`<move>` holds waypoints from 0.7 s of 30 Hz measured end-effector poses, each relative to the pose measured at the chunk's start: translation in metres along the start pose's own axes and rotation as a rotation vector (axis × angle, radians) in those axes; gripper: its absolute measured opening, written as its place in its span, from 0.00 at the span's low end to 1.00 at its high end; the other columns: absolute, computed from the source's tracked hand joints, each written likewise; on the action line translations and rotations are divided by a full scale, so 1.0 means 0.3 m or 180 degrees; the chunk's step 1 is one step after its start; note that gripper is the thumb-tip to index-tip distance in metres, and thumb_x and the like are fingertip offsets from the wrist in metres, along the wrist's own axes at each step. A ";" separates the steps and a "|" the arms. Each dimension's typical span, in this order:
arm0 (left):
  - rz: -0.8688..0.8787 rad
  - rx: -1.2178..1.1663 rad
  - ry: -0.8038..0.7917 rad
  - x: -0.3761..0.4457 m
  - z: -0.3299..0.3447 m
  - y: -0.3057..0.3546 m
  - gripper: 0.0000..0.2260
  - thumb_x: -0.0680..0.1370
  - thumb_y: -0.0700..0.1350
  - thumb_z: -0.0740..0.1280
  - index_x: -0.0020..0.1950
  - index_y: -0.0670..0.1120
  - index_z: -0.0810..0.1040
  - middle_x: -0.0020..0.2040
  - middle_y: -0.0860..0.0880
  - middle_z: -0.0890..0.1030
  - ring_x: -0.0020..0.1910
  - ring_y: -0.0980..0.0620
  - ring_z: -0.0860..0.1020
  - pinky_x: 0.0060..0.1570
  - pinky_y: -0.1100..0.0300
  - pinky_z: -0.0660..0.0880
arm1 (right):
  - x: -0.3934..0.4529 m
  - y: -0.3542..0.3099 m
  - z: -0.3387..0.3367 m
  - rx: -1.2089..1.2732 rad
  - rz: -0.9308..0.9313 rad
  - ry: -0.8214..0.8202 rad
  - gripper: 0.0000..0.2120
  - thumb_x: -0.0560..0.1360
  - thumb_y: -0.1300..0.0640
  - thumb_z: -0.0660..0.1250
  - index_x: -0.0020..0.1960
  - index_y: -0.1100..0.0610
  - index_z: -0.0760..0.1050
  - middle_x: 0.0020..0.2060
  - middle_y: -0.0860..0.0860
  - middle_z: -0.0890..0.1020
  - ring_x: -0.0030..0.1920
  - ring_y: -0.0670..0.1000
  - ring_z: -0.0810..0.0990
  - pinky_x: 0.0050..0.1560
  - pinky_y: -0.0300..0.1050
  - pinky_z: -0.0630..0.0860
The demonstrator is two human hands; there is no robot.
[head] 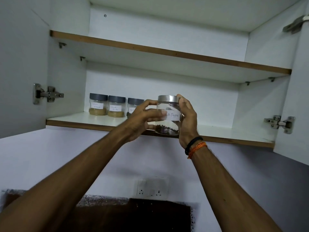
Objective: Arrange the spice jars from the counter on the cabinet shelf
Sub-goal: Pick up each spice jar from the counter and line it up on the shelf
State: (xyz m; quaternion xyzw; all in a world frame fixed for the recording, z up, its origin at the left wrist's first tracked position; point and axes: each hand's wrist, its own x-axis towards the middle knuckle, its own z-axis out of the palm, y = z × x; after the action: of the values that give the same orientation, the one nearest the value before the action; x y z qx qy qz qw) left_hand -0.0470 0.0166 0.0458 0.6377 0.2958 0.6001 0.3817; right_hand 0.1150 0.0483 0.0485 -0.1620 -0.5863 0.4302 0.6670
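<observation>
A clear glass jar [168, 124] with a silver lid and a white label reading "Black Pepper" is held up at the front edge of the lower cabinet shelf [80, 119]. A few peppercorns lie in its bottom. My left hand [142, 119] grips its left side with the thumb across the label. My right hand [188, 121] wraps its right side and back. Behind them, three labelled jars with dark grey lids stand in a row at the shelf's back left: one [98, 104], a second [116, 106], and a third [133, 104] partly hidden by my left hand.
The upper shelf [167, 52] spans the cabinet above. Both cabinet doors stand open, with metal hinges at the left [47, 94] and right [280, 123]. A wall socket plate [150, 189] sits below, above a dark panel [130, 215].
</observation>
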 end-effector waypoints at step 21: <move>-0.0391 0.1036 -0.0182 0.202 -0.041 0.113 0.23 0.70 0.58 0.74 0.61 0.48 0.81 0.57 0.38 0.80 0.54 0.38 0.81 0.43 0.51 0.82 | 0.110 0.096 -0.004 -0.0137 -0.0195 0.0196 0.24 0.82 0.39 0.52 0.64 0.52 0.76 0.54 0.53 0.83 0.54 0.52 0.82 0.53 0.47 0.80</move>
State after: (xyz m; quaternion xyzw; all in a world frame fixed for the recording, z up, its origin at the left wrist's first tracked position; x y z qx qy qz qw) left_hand -0.0554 0.0508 0.1069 0.6887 0.4164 0.5014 0.3177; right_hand 0.1032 0.0906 0.0485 -0.1715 -0.5793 0.3917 0.6939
